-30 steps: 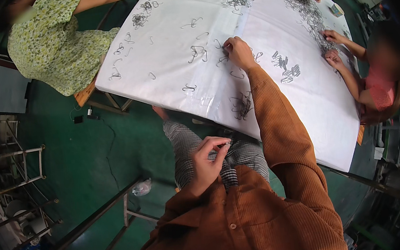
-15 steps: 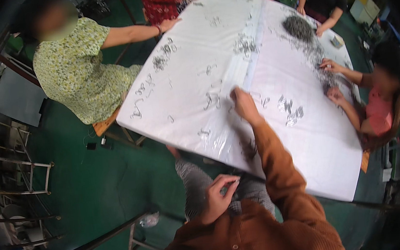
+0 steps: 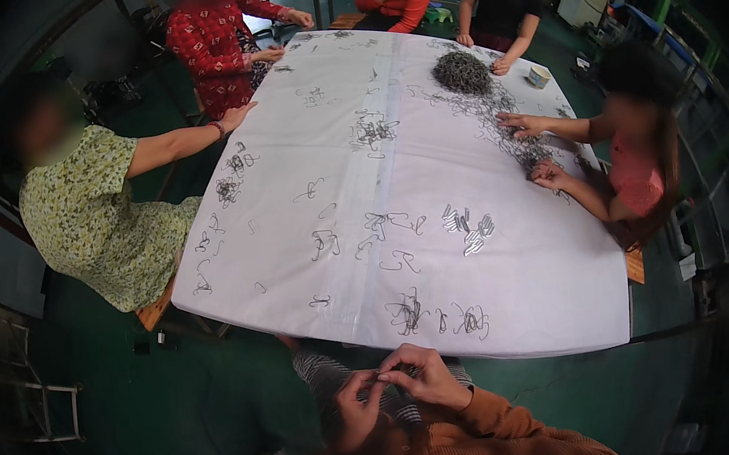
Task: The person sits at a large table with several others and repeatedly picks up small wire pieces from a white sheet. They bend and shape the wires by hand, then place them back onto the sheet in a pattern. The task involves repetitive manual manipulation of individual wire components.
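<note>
My left hand (image 3: 359, 407) and my right hand (image 3: 427, 379) meet fingertip to fingertip in front of the table's near edge, above my lap. Both are pinched closed; whatever sits between the fingertips is too small to make out. Just beyond my right hand, small piles of dark bent wire hooks (image 3: 410, 311) lie on the white-covered table (image 3: 532, 299). Another little cluster of wire hooks (image 3: 474, 320) rests beside them. Farther in, a group of shiny straight metal pieces (image 3: 471, 229) lies on the cover.
A large heap of dark wire pieces (image 3: 460, 73) trails toward a co-worker in pink (image 3: 639, 172), whose hands are in it. A paper cup (image 3: 537, 77) stands near the far right edge. Several other people sit round the table, one in a green patterned top (image 3: 84, 221) at left.
My right hand has drawn back from the tabletop to meet my left hand over my lap. The view has shifted, showing more of the far side.
</note>
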The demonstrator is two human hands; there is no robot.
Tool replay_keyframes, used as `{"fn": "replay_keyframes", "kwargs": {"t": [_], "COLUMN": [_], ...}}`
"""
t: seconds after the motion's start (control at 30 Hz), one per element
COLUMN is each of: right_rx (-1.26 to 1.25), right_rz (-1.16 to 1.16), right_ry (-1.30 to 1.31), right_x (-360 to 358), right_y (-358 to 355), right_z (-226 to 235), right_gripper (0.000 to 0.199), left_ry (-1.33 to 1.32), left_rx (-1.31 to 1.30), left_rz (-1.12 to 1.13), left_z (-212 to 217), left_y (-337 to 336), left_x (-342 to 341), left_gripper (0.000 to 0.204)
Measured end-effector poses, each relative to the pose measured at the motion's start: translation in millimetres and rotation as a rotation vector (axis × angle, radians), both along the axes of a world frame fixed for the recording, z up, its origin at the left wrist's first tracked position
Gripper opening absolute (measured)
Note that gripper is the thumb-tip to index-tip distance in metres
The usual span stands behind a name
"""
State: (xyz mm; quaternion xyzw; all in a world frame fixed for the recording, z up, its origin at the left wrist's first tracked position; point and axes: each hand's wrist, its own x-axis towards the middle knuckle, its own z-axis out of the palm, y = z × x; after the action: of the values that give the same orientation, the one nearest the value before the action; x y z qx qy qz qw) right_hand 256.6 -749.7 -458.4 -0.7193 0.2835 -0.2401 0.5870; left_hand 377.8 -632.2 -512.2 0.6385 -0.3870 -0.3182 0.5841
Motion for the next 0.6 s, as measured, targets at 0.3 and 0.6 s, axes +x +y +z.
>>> {"fn": "replay_keyframes", "kwargs": {"t": [0.3, 0.6], "right_rx": [0.162, -0.114], "right_rz": [0.026, -0.082], "right_ry": [0.084, 0.074], "right_x": [7.9, 7.7], "right_y": [-2.7, 12.3], "right_z": [7.2, -1.2], "right_gripper": [0.008, 0.012], "left_ry": [0.001, -0.082], "left_rx": [-0.026, -0.039], "left_rz": [0.059, 0.088], "left_z": [8.7, 23.3], "left_y": [8.4, 6.5], "left_x": [5.5, 6.6], "left_gripper": [0.013, 0.017]}}
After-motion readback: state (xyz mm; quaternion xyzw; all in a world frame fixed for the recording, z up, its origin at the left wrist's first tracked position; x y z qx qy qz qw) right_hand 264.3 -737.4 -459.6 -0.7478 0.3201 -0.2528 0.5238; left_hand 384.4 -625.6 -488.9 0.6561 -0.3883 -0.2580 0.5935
